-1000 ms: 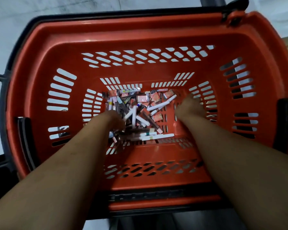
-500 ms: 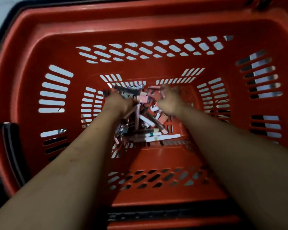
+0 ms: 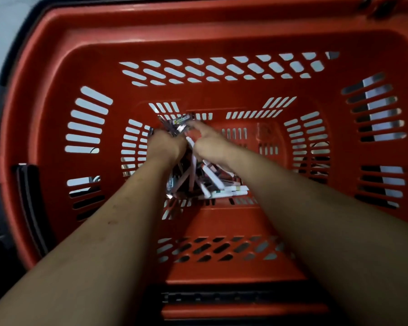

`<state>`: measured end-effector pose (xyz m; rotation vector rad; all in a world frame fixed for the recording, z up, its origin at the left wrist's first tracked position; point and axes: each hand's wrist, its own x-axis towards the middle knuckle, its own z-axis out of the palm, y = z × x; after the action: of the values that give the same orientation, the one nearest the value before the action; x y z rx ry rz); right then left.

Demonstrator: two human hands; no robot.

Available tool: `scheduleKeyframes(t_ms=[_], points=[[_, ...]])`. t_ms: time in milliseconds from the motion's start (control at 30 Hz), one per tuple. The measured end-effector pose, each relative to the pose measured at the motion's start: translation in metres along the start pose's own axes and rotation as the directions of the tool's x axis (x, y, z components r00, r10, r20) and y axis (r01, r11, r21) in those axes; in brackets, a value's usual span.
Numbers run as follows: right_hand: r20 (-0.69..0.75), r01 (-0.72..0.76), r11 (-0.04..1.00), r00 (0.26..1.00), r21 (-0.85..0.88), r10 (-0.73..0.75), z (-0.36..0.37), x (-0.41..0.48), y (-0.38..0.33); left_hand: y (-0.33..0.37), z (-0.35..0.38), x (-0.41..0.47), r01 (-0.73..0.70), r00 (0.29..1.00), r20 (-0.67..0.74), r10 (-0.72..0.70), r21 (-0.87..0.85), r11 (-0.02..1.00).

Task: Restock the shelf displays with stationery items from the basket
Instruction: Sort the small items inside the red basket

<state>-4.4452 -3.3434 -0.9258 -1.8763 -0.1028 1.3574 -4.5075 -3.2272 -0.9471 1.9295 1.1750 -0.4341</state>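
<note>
1. We look straight down into the red basket (image 3: 57, 118); it fills the view.
2. On its floor, centre-left, lies the stationery pile (image 3: 212, 182) of pens, markers and small pkts, between both forearms.
3. L hand (image 3: 167, 148) sits on the pile's far-left end. Fingers are hidden under the back of the hand, so we can't tell if they grip anything.
4. R hand (image 3: 210, 149) is just beside it, fingers straight, tips touching a yellow-labelled pkt (image 3: 180, 119) at the far edge.
5. At the pile's near-right end: white markers (image 3: 231, 192).

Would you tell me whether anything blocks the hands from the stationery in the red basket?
Nothing visible does: the left hand and right hand touch the loose pile of pens and packets on the floor of the red plastic basket.
</note>
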Motion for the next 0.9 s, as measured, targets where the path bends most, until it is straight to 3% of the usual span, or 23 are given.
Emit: scheduleKeyframes(t_ms=[67,200,300,467,633,767,900], points=[[0.052,0.016,0.999,0.999,-0.041,-0.014,0.003,0.002,0.003,-0.004,-0.003,-0.002,0.031,0.999,0.01,-0.03,-0.058,0.998],[0.052,-0.027,0.952,0.999,0.306,0.012,-0.019,-0.005,0.013,-0.018,-0.005,-0.011,0.035,0.999,0.033,-0.028,-0.202,0.979],[-0.033,-0.027,0.938,0.999,0.346,0.041,-0.035,-0.013,0.026,-0.023,-0.006,-0.014,0.033,0.999,0.028,-0.028,-0.208,0.977],[-0.18,-0.088,0.987,0.977,0.132,0.111,-0.046,-0.029,0.043,-0.014,0.004,-0.017,-0.097,0.992,0.073,0.105,-0.111,0.989],[-0.12,-0.115,0.992,0.987,-0.045,0.109,-0.034,-0.029,0.056,-0.011,0.018,-0.016,-0.11,0.988,0.11,0.105,0.042,0.993],[0.075,-0.137,0.985,0.987,-0.101,0.145,-0.021,-0.023,0.052,-0.004,0.01,-0.013,-0.104,0.978,0.201,0.058,0.228,0.968],[-0.002,-0.125,0.904,0.991,-0.409,0.136,-0.01,-0.019,0.049,-0.005,0.006,-0.012,-0.131,0.967,0.247,0.055,0.302,0.944]])
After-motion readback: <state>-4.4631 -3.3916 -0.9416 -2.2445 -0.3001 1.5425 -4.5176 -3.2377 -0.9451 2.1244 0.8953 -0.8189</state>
